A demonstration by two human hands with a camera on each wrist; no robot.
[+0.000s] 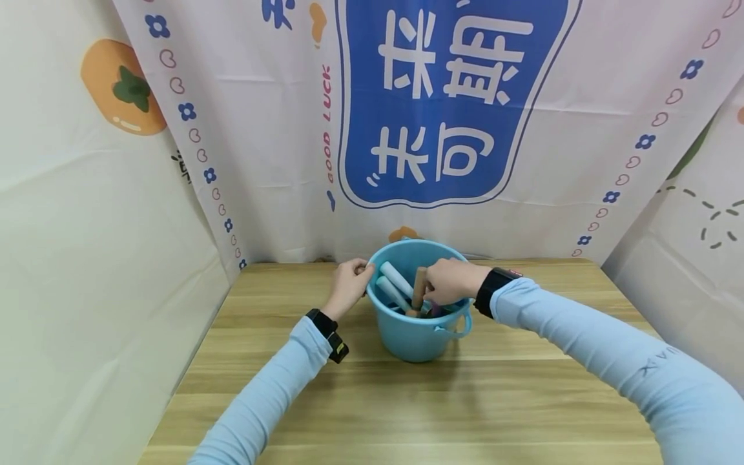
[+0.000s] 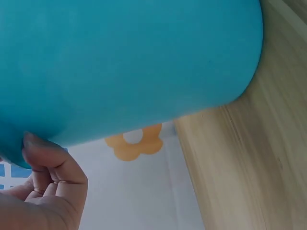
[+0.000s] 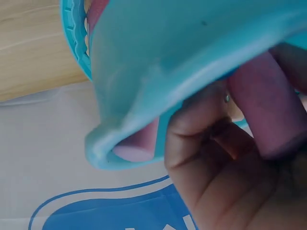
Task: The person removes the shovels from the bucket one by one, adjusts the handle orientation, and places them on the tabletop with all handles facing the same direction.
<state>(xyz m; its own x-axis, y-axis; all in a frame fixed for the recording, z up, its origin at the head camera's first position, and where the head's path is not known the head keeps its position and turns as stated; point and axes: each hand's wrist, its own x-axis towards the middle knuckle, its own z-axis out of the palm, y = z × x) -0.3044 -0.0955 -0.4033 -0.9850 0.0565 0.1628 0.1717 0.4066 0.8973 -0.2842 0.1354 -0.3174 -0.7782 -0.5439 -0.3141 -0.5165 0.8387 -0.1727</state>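
A light blue bucket (image 1: 409, 339) stands upright on the table, holding several handled things. My left hand (image 1: 351, 282) pinches its rim on the left side, with the thumb (image 2: 41, 148) over the edge. My right hand (image 1: 453, 281) reaches over the rim into the bucket. In the right wrist view, its curled fingers (image 3: 192, 129) hold a pink cylindrical handle (image 3: 268, 105); the far end is hidden. A tan handle (image 1: 419, 287) stands beside these fingers in the head view. Two pale blue handles (image 1: 396, 279) lean at the bucket's left. Lower contents are mostly hidden.
The bucket's side handle (image 1: 456, 328) hangs at the front right. Under the bucket is a wood-grain table (image 1: 279, 413). A printed cloth (image 1: 279, 129) hangs behind the table, and pale cloth walls (image 1: 87, 258) flank it.
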